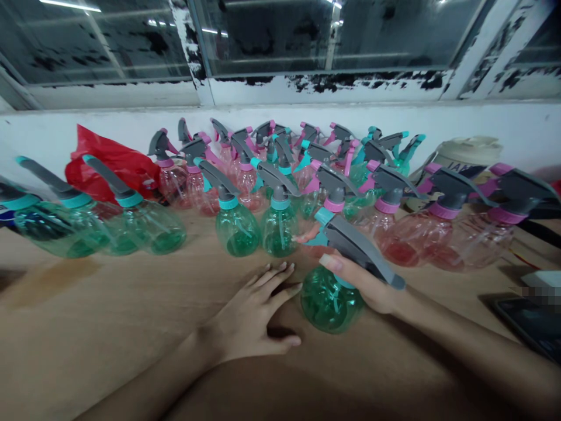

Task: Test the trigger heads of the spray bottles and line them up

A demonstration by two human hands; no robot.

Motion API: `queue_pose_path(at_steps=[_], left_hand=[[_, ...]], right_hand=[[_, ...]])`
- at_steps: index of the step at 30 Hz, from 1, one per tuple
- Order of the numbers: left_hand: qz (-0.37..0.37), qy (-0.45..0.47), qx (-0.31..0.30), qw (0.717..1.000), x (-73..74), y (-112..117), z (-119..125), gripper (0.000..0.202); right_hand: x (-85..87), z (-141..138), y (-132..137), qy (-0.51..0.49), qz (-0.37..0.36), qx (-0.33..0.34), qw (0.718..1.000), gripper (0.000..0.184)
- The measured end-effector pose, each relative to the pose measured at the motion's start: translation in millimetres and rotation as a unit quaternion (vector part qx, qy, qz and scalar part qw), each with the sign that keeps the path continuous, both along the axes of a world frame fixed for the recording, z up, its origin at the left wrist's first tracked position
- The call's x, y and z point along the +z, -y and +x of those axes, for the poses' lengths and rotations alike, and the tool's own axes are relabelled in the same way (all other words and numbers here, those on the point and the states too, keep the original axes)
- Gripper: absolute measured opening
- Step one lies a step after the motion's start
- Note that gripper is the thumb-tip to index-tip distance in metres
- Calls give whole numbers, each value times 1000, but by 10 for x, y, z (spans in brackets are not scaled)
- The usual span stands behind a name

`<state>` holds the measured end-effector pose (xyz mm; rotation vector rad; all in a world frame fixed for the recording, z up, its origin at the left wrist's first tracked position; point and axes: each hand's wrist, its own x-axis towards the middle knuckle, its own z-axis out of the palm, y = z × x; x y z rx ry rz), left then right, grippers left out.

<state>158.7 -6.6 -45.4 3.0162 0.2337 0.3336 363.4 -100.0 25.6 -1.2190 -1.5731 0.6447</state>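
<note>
My right hand [357, 278] is closed around the neck of a green spray bottle [331, 304], just under its grey and teal trigger head [353, 242]. The bottle's base is close to the tabletop; whether it touches I cannot tell. To its left, my left hand [258, 313] lies palm down on the wooden table [131, 333], fingers spread and holding nothing. Its fingertips point towards two green spray bottles [237, 229] with teal collars standing just beyond. Right of those, several pink spray bottles [403, 237] with pink collars form a row.
More pink and green spray bottles crowd the table by the wall. A red plastic bag [109, 164] lies at the back left, behind several green bottles [162, 231]. At the back right is a whitish container [467, 155]; a dark phone-like object [530, 318] lies at the right edge.
</note>
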Motion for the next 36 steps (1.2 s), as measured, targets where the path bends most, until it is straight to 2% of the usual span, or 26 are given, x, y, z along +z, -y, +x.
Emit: queue_pose_path(at_steps=[4, 9, 12, 16, 25, 36], left_hand=[[-4, 4, 0, 1000, 6, 5, 0, 74], [-7, 2, 4, 1000, 1, -2, 0, 74], [-6, 2, 6, 1000, 7, 0, 5, 73], [-5, 6, 1, 1000, 19, 6, 8, 73], [-8, 15, 1, 1000, -31, 6, -4, 73], [-11, 11, 2, 1000, -46, 12, -22, 72]], right_hand=[[17, -6, -1, 16, -7, -14, 1000, 33], [23, -24, -8, 21, 24, -59, 998, 29], [-5, -16, -17, -11, 27, -35, 999, 27], [-55, 1, -5, -38, 5, -15, 999, 34], [-51, -16, 22, -25, -1, -36, 999, 39], [-29, -34, 31, -12, 20, -53, 998, 35]])
